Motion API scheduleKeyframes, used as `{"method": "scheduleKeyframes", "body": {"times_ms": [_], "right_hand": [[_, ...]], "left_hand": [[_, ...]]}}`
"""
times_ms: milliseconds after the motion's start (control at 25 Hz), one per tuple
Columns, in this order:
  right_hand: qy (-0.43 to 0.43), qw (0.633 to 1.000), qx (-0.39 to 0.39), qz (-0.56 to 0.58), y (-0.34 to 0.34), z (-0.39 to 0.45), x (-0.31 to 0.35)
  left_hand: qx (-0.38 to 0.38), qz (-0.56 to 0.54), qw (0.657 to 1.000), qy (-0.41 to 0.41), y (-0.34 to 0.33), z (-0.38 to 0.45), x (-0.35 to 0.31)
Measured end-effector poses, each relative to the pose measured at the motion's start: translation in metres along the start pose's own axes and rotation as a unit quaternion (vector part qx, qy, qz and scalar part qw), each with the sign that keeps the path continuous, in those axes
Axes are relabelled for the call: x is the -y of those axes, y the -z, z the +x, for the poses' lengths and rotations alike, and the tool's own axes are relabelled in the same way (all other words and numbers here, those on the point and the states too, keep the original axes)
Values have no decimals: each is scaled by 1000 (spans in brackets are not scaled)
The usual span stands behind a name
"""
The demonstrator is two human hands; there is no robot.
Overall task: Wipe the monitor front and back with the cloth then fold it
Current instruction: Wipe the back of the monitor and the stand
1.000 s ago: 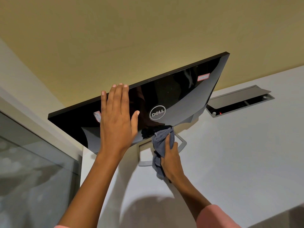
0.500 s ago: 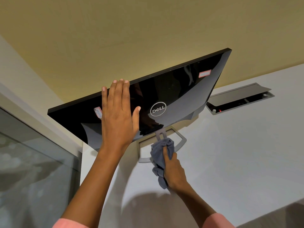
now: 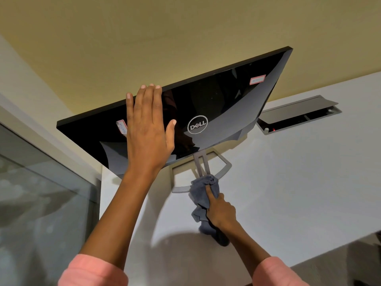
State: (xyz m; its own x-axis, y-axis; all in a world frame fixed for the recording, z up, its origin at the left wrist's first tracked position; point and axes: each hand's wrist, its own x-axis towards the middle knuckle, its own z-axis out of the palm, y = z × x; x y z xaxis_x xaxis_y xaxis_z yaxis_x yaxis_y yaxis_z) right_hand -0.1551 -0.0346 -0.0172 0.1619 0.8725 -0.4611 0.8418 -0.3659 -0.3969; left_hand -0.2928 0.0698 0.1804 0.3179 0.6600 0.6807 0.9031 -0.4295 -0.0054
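Monitor: glossy back facing camera, standing at desk rear-left corner. Left hand: fingers straight, flat on back panel, tips at its top edge. Right hand: clutching grey cloth against stand base; open desk to the right.

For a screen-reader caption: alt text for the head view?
A left hand rests flat on a black monitor's glossy back, while the right hand grips a grey cloth against the stand on a white desk.
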Motion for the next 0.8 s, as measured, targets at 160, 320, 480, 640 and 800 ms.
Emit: {"method": "scheduleKeyframes", "body": {"times_ms": [160, 320, 480, 640, 800], "right_hand": [[54, 994, -62, -78, -11, -6, 3], [72, 991, -31, -113, -20, -7, 24], [108, 981, 21, -162, -23, 13, 50], [94, 973, 38, -207, -29, 41, 84], [95, 960, 33, -263, -41, 53, 97]], "left_hand": [[2, -4, 1000, -5, 2, 0, 1], [6, -7, 1000, -7, 3, 0, 3], [3, -18, 1000, -10, 4, 1, 3], [-1, -32, 999, 5, 4, -1, 0], [2, -35, 999, -3, 6, 0, 2]]}}
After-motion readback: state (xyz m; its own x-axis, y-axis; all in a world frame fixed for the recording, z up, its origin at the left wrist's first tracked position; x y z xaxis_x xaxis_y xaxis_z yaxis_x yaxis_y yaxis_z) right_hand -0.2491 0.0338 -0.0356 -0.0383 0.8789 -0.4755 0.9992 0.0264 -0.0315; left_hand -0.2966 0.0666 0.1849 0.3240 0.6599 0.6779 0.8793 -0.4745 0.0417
